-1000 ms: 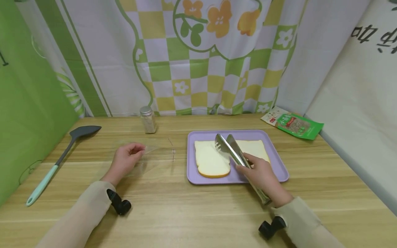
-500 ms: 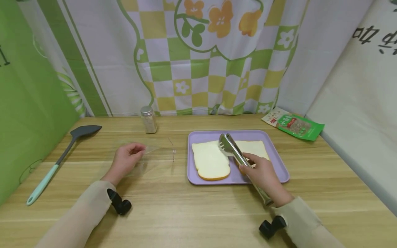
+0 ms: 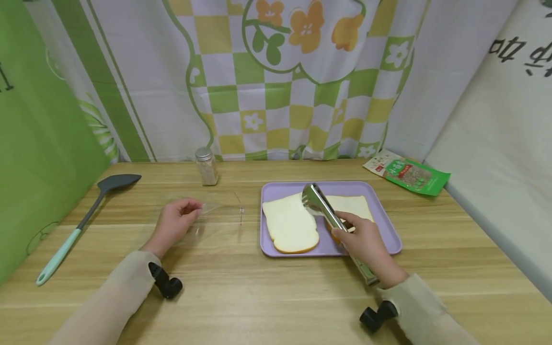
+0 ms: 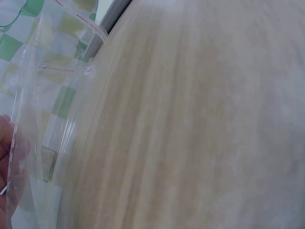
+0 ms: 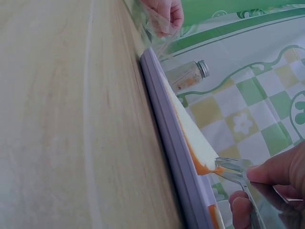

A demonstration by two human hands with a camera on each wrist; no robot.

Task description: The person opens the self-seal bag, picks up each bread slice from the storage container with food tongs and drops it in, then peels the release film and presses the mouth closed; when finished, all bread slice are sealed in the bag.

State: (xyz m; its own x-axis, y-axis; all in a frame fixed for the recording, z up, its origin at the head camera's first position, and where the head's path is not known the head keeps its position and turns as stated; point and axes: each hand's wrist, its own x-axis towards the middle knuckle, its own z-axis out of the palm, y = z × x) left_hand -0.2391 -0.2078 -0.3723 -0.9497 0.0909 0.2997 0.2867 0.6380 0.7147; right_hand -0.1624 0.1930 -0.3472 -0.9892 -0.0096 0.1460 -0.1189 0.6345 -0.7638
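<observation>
My right hand (image 3: 366, 242) gripped the tongs (image 3: 324, 207) above the tray (image 3: 289, 188), tips touching the bread slice (image 3: 290, 225) on the tray's left half; my left hand (image 3: 174, 221) pinched a clear bag (image 3: 217, 218) left of the tray.

Bread slices (image 3: 291, 225) lie on the tray (image 3: 280, 189).

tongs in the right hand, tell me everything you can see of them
The tongs are silvery and shiny, apparently metal, with two long arms and forked tips. Held mid-length by the right hand, they slant above the purple tray, their near end past its front edge. The tips meet the left bread slice and seem to pinch its edge; the arms stand close together.
</observation>
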